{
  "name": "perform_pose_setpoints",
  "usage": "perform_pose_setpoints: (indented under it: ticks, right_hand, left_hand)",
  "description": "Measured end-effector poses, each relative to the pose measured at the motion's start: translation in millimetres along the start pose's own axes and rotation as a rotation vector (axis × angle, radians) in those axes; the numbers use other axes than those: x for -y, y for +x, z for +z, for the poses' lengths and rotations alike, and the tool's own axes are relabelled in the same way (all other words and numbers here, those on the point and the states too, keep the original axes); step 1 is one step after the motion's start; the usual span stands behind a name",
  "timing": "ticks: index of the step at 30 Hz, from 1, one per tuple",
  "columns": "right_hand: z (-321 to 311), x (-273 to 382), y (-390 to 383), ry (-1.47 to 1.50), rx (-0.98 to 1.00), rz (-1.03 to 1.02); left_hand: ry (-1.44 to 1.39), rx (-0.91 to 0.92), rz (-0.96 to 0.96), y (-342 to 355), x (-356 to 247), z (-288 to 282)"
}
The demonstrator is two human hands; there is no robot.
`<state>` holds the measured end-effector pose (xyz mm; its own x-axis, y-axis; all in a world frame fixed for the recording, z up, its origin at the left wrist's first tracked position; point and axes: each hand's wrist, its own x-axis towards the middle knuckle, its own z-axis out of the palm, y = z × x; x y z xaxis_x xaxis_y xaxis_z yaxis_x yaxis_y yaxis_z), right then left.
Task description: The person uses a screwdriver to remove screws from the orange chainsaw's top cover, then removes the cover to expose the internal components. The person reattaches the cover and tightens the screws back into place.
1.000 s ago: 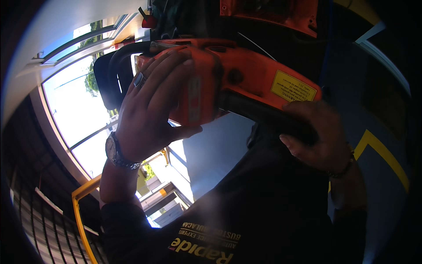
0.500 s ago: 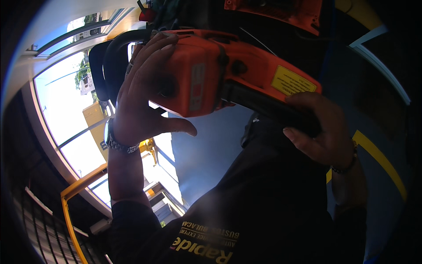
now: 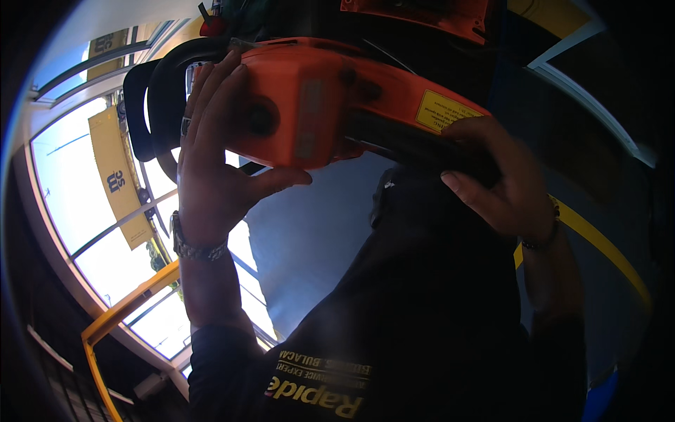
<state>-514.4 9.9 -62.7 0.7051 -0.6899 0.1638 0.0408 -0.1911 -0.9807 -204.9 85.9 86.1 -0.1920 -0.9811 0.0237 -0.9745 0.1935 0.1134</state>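
Observation:
An orange chainsaw (image 3: 290,105) is held up in front of my dark shirt. Its black front handle (image 3: 167,67) and hand guard point left; the rear handle (image 3: 415,144) points right. My left hand (image 3: 211,144) grips the engine housing's left end, long fingers laid along its side and thumb against the lower edge. My right hand (image 3: 496,179) is wrapped round the rear handle, thumb on the near side. A yellow label (image 3: 444,111) lies on top, just beyond my right fingers. No guide bar can be made out.
Beyond the chainsaw lies another orange housing part (image 3: 429,15) in shadow, with a small red object (image 3: 212,25) to its left. A yellow rail (image 3: 130,302) and bright windows (image 3: 77,183) stand at left. Yellow lines (image 3: 605,243) mark the blue-grey floor.
The chainsaw and both hands have shifted slightly left and up in the picture. My left thumb has come up against the housing. A yellow container outside has come into fuller view.

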Motion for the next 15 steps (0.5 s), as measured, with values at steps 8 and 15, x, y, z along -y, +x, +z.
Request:
perform_pose_setpoints:
  ticks: [8, 15]
  right_hand:
    - [7, 4, 2, -0.013, -0.014, -0.093]
    - [12, -5, 7, 0.062, -0.031, -0.175]
  left_hand:
    - [-0.016, -0.093, -0.166, -19, -13, -2]
    - [0.062, -0.123, -0.204, -26, -20, -4]
